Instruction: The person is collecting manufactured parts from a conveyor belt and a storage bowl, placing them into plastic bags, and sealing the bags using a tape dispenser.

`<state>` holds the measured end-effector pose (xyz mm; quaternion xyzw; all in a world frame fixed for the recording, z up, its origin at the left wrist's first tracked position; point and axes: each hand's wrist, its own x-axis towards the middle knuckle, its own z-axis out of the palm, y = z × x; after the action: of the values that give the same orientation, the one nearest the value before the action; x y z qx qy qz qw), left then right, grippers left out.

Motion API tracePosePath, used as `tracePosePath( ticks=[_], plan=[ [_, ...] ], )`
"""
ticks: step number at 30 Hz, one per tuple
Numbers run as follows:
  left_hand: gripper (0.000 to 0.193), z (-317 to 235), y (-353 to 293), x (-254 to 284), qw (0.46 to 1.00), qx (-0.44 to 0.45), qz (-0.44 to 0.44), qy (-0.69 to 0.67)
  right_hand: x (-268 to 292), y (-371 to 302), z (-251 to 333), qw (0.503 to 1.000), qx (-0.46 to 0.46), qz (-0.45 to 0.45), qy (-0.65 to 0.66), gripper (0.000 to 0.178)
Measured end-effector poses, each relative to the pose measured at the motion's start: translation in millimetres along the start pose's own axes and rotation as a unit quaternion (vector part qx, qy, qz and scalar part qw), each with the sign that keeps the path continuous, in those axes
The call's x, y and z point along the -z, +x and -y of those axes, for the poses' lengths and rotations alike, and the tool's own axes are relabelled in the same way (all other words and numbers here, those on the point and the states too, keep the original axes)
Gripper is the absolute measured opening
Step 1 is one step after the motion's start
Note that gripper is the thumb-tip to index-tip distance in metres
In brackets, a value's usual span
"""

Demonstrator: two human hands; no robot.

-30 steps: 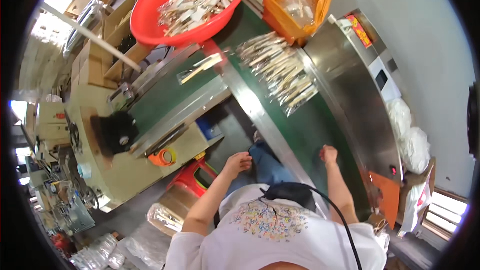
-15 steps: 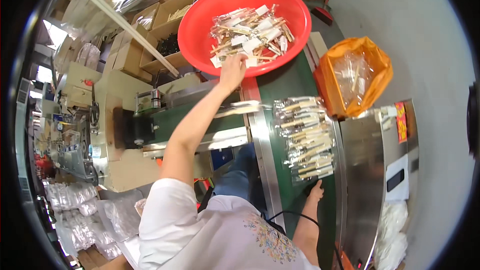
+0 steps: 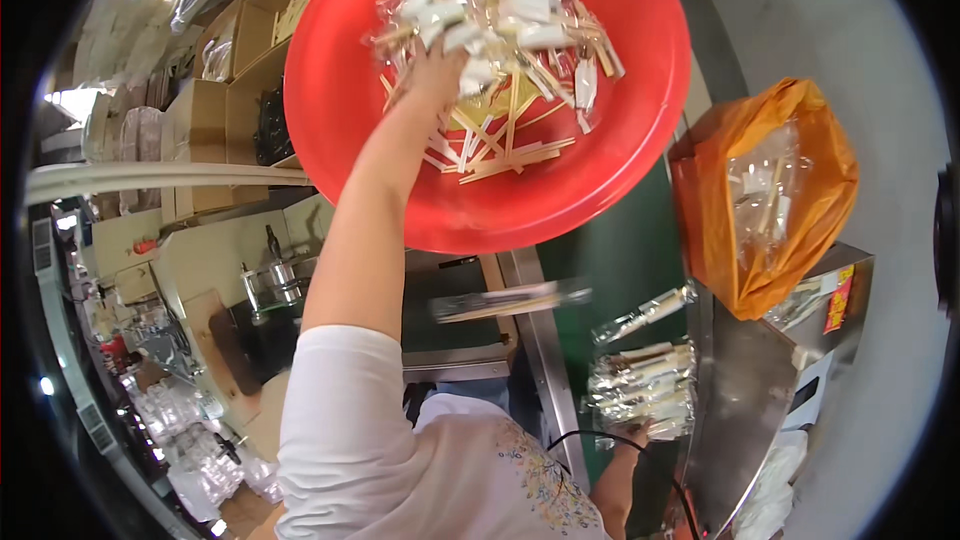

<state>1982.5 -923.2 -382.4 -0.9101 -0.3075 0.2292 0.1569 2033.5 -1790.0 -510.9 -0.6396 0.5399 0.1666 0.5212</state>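
My left hand (image 3: 437, 75) reaches far into a large red basin (image 3: 470, 210). Its fingers are stretched and spread against a heap of clear-wrapped cutlery packets (image 3: 535, 2), with wooden chopsticks and white paper showing through. Loose chopsticks (image 3: 510, 158) lie bare in the basin nearer to me. On the green conveyor belt, my right hand (image 3: 632, 434) touches the near end of a row of similar packets (image 3: 645, 380); its fingers are mostly hidden. One packet (image 3: 645, 314) lies apart beyond that row. Another packet (image 3: 510, 301), blurred, crosses the belt's metal edge from the left.
An orange bag (image 3: 710, 200) with clear wrappers stands right of the basin. A steel cabinet (image 3: 740, 390) borders the green belt (image 3: 610, 270). Cardboard boxes (image 3: 195, 140) and a machine (image 3: 200, 260) fill the left. A black cable (image 3: 640, 450) crosses near my right arm.
My left hand has moved deeper into the basin, and the heap is shifted away, showing loose chopsticks. My right hand has come against the row, which looks shorter. The view has shifted.
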Motion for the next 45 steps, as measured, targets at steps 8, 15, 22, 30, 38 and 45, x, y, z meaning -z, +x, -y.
tracePosePath(
  ticks=[8, 15, 22, 30, 38, 45],
  plan=[
    [0.029, -29.4, -20.6, 105.8, 0.972, -0.012, 0.207, 0.107, 49.8, -9.6, 32.9, 0.997, 0.06, 0.022, -0.035, 0.071],
    [0.027, -142.2, -173.7, 203.4, 0.737, -0.262, -0.049, -0.621, 58.3, -10.4, 35.9, 0.984, 0.01, -0.119, -0.129, 0.063],
    [0.073, -437.9, -235.4, 92.3, 0.869, -0.257, 0.005, -0.422, 117.5, 33.8, 23.3, 0.963, 0.09, -0.17, -0.187, 0.1],
    [0.108, -615.0, -382.1, 99.4, 0.823, -0.294, 0.123, -0.47, 44.7, -27.6, 43.4, 0.937, 0.338, 0.088, -0.02, 0.061],
    [0.078, -632.9, -447.1, 85.9, 0.343, -0.237, 0.395, -0.819, 123.4, -19.2, 36.6, 0.948, 0.081, 0.309, -0.007, 0.06],
    [0.099, -668.9, -388.5, 97.1, 0.511, -0.121, 0.3, -0.796, 50.8, 6.3, 124.1, 0.878, 0.043, 0.477, 0.001, 0.064]
  ],
)
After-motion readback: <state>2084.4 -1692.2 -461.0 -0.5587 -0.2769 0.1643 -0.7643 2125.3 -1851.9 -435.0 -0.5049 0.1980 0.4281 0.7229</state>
